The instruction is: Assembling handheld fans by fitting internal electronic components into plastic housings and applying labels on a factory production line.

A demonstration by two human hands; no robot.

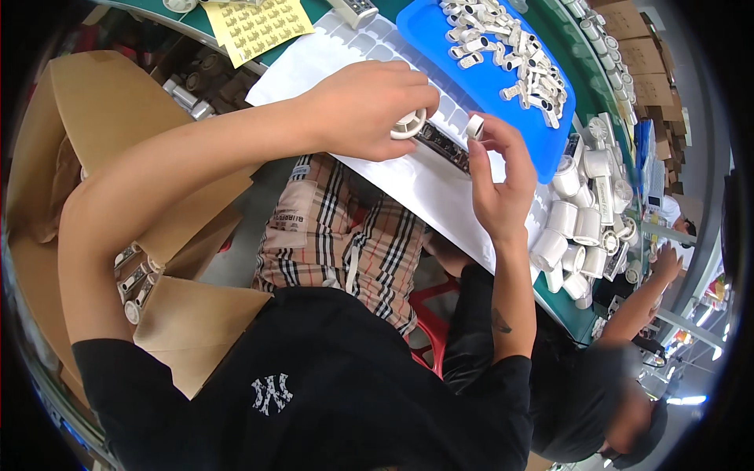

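Note:
My left hand (pixel 365 110) reaches in from the left and grips a white round wheel-like part (pixel 408 125) over a white sheet (pixel 408 184). Just right of it, my right hand (pixel 496 184) pinches a small white ring (pixel 474 126) between thumb and fingertips. The two parts are close together but apart. A dark narrow strip part (pixel 444 147) lies on the sheet under both hands. Beyond them, a blue tray (pixel 440 35) holds several small white pieces (pixel 510 55).
White cylindrical housings (pixel 577 231) are piled on the green bench at the right. A yellow label sheet (pixel 255 23) lies at the top left. Open cardboard boxes (pixel 102 110) with parts stand at the left. A co-worker's hand (pixel 667 263) works at the right.

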